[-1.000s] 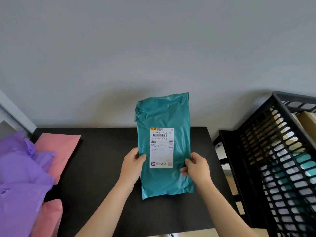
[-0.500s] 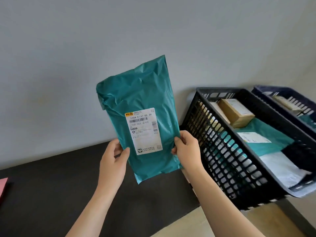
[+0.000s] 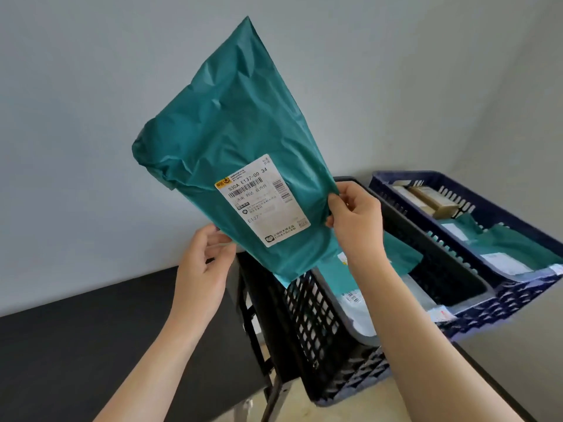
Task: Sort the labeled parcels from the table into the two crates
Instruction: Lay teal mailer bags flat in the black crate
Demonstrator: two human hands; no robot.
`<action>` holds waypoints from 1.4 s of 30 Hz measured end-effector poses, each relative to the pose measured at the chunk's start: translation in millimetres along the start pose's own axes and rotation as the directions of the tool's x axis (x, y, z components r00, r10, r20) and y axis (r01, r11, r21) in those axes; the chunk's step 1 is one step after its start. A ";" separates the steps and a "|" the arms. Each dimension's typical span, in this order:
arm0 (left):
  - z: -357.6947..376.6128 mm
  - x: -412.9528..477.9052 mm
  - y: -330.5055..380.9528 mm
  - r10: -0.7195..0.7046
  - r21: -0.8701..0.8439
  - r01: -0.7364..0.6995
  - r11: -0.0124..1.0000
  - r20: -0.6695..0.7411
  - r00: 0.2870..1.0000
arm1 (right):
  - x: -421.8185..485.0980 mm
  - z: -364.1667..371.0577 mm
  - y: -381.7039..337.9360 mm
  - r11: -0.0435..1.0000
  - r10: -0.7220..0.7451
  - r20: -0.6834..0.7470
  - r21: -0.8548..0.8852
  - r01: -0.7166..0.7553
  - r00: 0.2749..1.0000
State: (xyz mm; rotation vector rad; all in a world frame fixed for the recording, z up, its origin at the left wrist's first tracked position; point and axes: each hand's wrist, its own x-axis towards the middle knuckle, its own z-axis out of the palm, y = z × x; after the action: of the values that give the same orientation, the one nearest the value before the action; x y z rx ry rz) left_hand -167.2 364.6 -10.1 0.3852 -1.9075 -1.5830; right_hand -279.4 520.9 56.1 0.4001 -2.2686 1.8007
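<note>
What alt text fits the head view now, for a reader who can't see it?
A teal labeled parcel is held tilted above the black crate, the left hand pinching its lower left edge and the right hand its right edge. The blue crate beyond holds more parcels.

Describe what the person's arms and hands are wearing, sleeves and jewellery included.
Both forearms are bare as far as the bottom edge of the picture, and no sleeve shows. The left hand and the right hand wear no gloves. No ring, watch or wristband is visible on the sides that face the camera.
</note>
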 end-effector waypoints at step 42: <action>194.2 37.8 -9.7 -0.250 0.769 -0.553 0.321 0.632 0.734 | 135.9 -129.3 143.6 0.469 0.403 0.518 -0.825 0.315 0.755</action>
State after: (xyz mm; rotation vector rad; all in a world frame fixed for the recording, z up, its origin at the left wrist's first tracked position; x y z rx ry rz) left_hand -319.0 490.9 -25.8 0.0037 -3.2311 -0.1437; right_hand -456.2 667.1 -0.5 0.8335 -3.2986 0.1307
